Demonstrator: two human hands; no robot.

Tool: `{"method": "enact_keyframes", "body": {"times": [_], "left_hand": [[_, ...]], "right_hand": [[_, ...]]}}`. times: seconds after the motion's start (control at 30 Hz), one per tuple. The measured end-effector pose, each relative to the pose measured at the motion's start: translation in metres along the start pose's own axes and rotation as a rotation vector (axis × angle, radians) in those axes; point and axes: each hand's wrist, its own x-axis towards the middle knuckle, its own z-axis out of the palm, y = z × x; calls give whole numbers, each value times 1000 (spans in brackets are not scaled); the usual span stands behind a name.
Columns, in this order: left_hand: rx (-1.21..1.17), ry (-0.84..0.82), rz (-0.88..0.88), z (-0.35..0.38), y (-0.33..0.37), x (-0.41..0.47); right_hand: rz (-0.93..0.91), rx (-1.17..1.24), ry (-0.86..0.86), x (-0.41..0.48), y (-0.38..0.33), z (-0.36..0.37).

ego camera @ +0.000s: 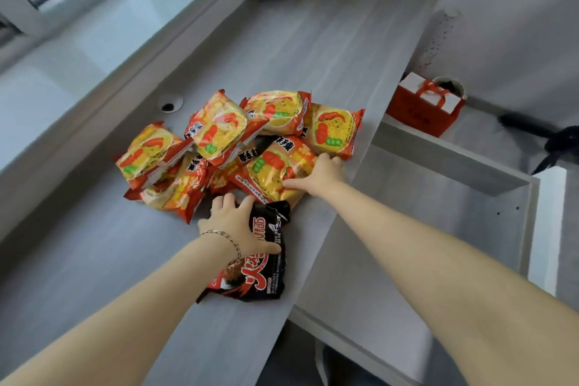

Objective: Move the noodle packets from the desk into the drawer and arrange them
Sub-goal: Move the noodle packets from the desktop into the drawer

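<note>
Several orange-and-yellow noodle packets (219,135) lie heaped on the grey desk (94,260). A black packet with red lettering (266,273) lies nearest me at the desk's right edge. My left hand (233,226), with a thin bracelet at the wrist, presses on the black packet's upper part, fingers wrapped around its edge. My right hand (322,174) grips the nearest orange packet (272,169) at its right end. The open grey drawer (416,185) sits right of the desk, lower down, with nothing visible inside.
A round cable hole (170,103) is in the desk behind the heap. A red-and-white gift bag (426,106) stands on a shelf beyond the drawer. A dark object (551,138) lies at the far right. A window and a curtain run along the back.
</note>
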Motion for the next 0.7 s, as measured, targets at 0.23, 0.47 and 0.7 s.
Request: {"method": "enact_keyframes", "body": {"times": [0.23, 0.47, 0.7], "left_hand": [[151, -120, 0, -5, -5, 7], [233, -43, 144, -36, 31, -2], [-867, 69, 105, -40, 123, 1]], "right_hand": [[-115, 297, -81, 4, 34, -1], [-319, 449, 117, -35, 70, -34], [-54, 724, 632, -50, 176, -85]]}}
